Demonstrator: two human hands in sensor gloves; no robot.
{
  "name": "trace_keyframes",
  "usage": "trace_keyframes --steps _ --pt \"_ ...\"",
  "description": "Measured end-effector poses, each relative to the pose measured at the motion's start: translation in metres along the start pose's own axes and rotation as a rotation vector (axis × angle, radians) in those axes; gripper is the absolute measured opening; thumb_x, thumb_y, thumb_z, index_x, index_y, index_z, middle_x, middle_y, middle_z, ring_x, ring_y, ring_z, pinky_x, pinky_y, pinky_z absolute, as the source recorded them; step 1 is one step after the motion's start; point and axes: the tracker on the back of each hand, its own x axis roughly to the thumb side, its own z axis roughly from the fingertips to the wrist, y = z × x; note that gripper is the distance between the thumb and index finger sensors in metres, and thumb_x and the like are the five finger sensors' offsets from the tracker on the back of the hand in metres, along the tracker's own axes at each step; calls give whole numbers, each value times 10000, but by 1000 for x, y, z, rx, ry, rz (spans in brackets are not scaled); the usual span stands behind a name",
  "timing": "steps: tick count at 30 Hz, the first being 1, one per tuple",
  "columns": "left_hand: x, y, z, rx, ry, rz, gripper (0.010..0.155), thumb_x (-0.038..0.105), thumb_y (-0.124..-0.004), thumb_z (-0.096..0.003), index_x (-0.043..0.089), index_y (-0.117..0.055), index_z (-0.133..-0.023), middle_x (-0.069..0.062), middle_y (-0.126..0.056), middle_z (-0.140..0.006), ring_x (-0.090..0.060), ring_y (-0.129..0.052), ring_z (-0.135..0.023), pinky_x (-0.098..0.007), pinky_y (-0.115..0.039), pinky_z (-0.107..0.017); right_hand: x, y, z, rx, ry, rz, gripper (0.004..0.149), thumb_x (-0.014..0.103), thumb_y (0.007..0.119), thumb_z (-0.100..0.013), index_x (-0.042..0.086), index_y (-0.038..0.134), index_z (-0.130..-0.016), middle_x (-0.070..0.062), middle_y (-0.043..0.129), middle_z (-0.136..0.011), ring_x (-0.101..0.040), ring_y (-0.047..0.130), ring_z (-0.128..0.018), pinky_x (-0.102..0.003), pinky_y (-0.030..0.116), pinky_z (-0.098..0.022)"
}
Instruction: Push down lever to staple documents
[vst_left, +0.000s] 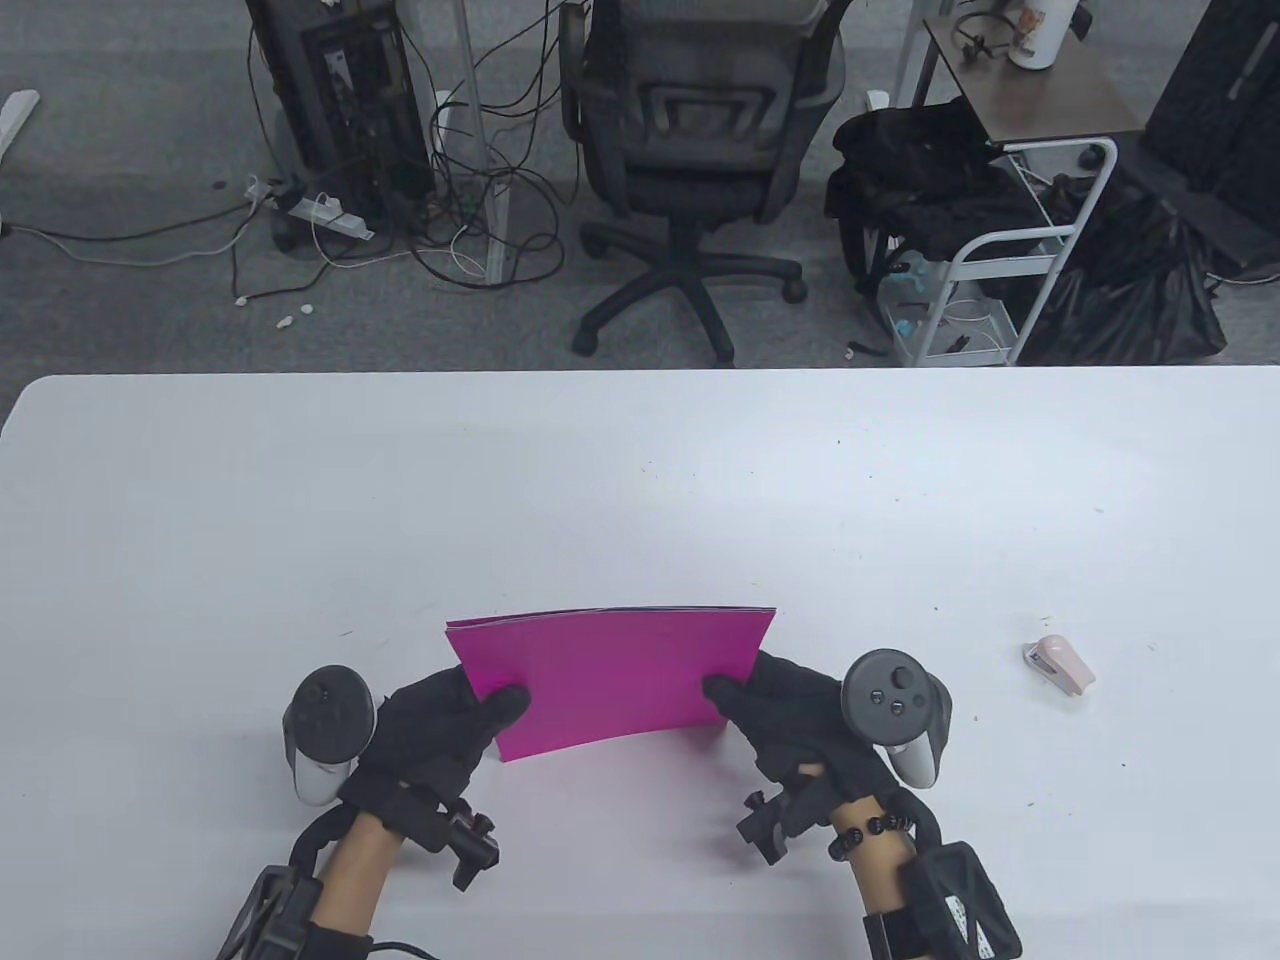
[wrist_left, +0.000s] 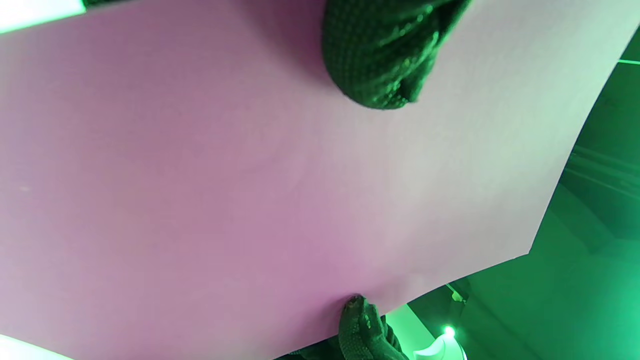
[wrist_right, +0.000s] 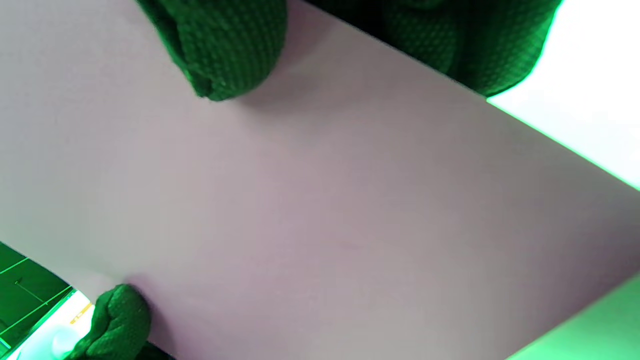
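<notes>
A stack of magenta paper sheets (vst_left: 612, 680) is held above the white table (vst_left: 640, 480), bowed slightly upward. My left hand (vst_left: 450, 715) grips its left edge with the thumb (vst_left: 505, 703) on top. My right hand (vst_left: 785, 705) grips its right edge, thumb (vst_left: 722, 690) on top. The paper fills the left wrist view (wrist_left: 250, 190) and the right wrist view (wrist_right: 320, 210), with a thumb (wrist_left: 385, 60) (wrist_right: 225, 50) pressed on it in each. A small pink stapler (vst_left: 1060, 665) lies on the table to the right of my right hand, untouched.
An office chair (vst_left: 700, 150), a computer tower (vst_left: 340, 90), cables and a white cart (vst_left: 1010, 250) stand beyond the table's far edge. Small specks lie scattered on the tabletop.
</notes>
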Motion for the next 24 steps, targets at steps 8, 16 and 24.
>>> trace_keyframes --steps 8,16,24 --pt "3 0 1 40 -10 -56 398 280 -823 -529 208 -852 -919 -55 -1008 -899 -331 -1029 -812 -608 -861 -603 1 1 0 -17 -13 24 444 327 790 -485 123 806 -879 -149 906 -853 -414 971 -738 -597 778 -596" --pt "13 12 4 133 -25 -67 392 275 -823 -524 204 -868 -906 -56 -1022 -877 -320 -1053 -783 -591 -904 -577 6 -5 1 -36 -30 92 590 365 781 -497 50 679 -984 -221 807 -936 -474 902 -800 -630 735 -613" --pt "22 43 14 330 -30 -30 393 267 -824 -521 194 -870 -904 -66 -1025 -869 -326 -1061 -764 -589 -925 -543 10 -45 3 -163 16 401 672 403 758 -501 25 596 -1032 -300 681 -1006 -541 822 -844 -671 695 -615"
